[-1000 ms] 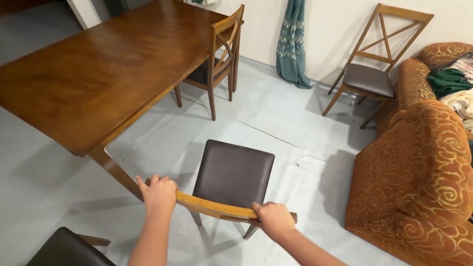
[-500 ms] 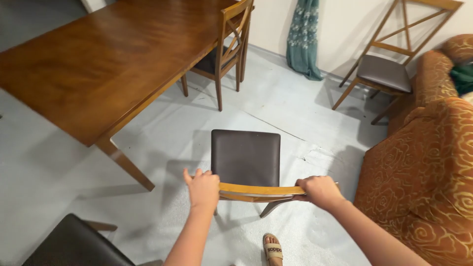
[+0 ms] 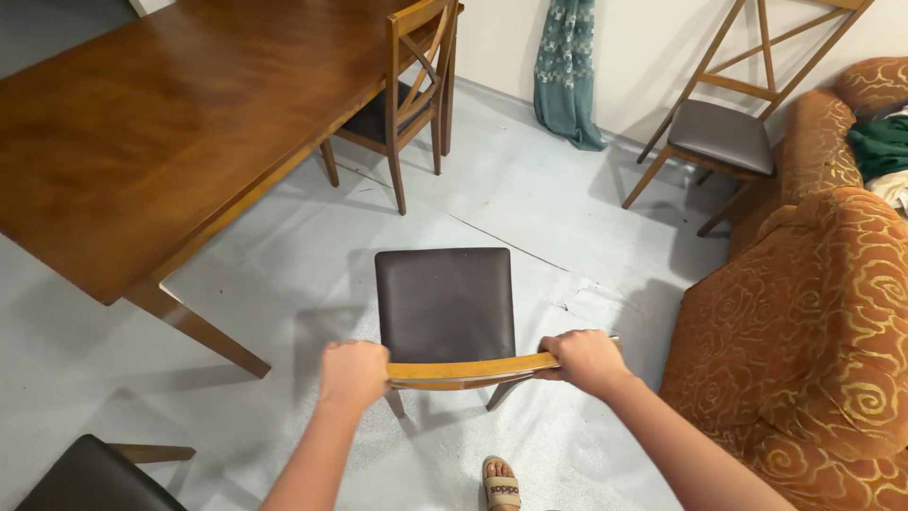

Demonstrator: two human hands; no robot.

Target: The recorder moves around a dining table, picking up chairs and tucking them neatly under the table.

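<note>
Since a moment ago: we've swung the chair (image 3: 445,308) round so its seat points more squarely away from us, and it sits further right of the table leg than before; a sandalled foot (image 3: 501,484) now pokes in at the bottom edge.
Head view, chair: wooden frame, dark padded seat, standing on the pale grey floor (image 3: 530,203) between the big wooden table (image 3: 161,123) on our left and the orange patterned sofa (image 3: 813,312) on our right, touching neither.
Head view, left hand (image 3: 354,375): fingers curled shut around the left end of the curved top rail (image 3: 473,369).
Head view, right hand (image 3: 586,361): same deal, wrapped closed over the right end of that rail.
Handling guess: stiff wood, nothing floppy, probably a moderate weight we can shift with two hands; the varnish looks smooth, so a bit slippery.
Where to grab: both ends of the top rail, like now, keeps it balanced; the padded seat is soft and a poor handle.
Head view, around us: two more matching chairs, one tucked at the table (image 3: 407,90), one by the wall (image 3: 724,132), plus a teal curtain (image 3: 567,71) and another dark seat (image 3: 90,478) at bottom left.
</note>
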